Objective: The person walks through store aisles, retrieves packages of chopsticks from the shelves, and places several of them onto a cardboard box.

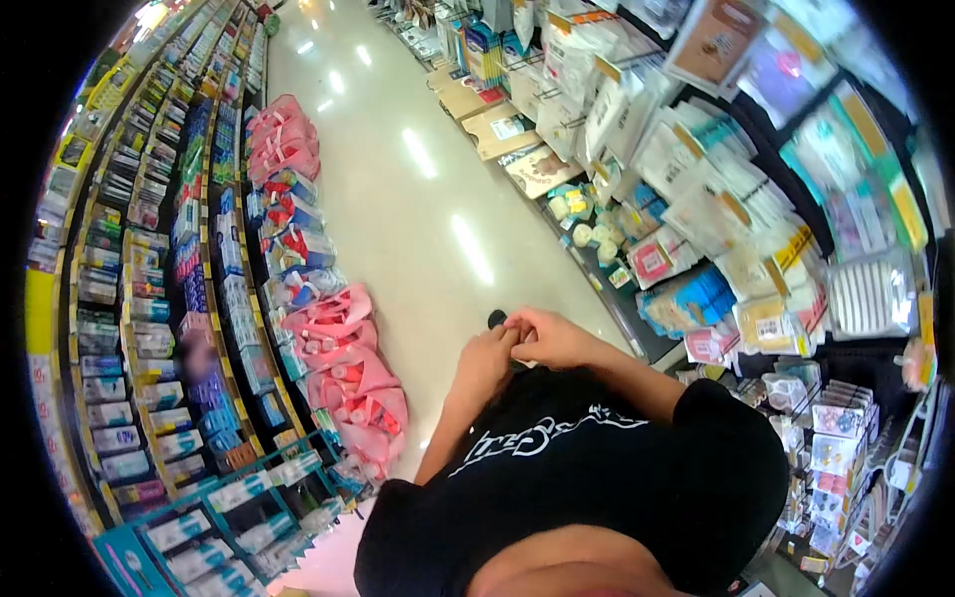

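My left hand point(484, 355) and my right hand point(550, 338) meet in front of my black T-shirt point(587, 448), which has white lettering. The fingers of both hands are curled and pressed against each other. Anything small between them is hidden. Just past the fingertips a small dark shape point(496, 318) shows against the floor; it may be the tip of a shoe. Neither hand touches a shelf or any goods.
A pale shiny aisle floor point(398, 239) runs ahead. Shelves of small boxed goods point(149, 338) line the left side. Along their foot stand pink bags point(353, 378) of bottles. Hanging packets point(696, 189) and wooden boards point(497, 129) fill the right side. A teal display rack point(229, 517) stands lower left.
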Motion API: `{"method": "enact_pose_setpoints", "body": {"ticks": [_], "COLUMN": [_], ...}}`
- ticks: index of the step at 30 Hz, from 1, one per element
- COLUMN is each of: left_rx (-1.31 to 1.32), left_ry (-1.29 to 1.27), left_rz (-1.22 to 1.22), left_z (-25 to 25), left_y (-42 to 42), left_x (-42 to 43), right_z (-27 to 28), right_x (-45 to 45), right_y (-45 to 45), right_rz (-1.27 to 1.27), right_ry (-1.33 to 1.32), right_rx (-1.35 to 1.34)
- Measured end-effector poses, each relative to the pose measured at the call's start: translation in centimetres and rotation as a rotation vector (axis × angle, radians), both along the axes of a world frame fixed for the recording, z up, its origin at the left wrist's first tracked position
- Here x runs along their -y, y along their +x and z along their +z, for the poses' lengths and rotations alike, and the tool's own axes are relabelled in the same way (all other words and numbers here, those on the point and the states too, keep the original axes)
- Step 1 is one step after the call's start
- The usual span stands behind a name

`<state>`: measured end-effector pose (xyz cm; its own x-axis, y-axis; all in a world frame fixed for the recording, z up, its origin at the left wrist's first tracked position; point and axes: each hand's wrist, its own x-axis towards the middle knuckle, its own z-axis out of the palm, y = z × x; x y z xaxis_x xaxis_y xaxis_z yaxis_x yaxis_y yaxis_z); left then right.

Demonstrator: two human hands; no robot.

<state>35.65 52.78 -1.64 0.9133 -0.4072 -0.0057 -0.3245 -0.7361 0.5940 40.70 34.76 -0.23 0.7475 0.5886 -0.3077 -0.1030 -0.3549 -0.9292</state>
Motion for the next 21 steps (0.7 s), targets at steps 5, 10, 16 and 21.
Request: {"method": "enact_pose_setpoints", "body": {"ticks": [5, 10, 16, 21], "left_rx": [0.053, 0.054, -0.082, -0.134], "left_ry": [0.082, 0.074, -0.028, -0.073], "left_rz": [-0.004, 0.004, 0.044, 0.106], "left_z": [3.4, 4.8, 1.6, 1.2], "left_y": [12.3, 20.6, 30.6, 41.5], "left_x": [-5.7, -10.4, -16.1, -20.9], "right_z": [2.8, 2.9, -0.7, -1.4], "right_x": [-5.7, -10.5, -16.0, -21.4], "right_y": [12.0, 20.3, 31.7, 44.2], "right_rz": [0.004, -0.03, 0.038, 0.112], "right_ry": [0.055, 0.119, 0.124, 0.18], "right_rx": [0.011, -0.118, -0.229, -0.304]}}
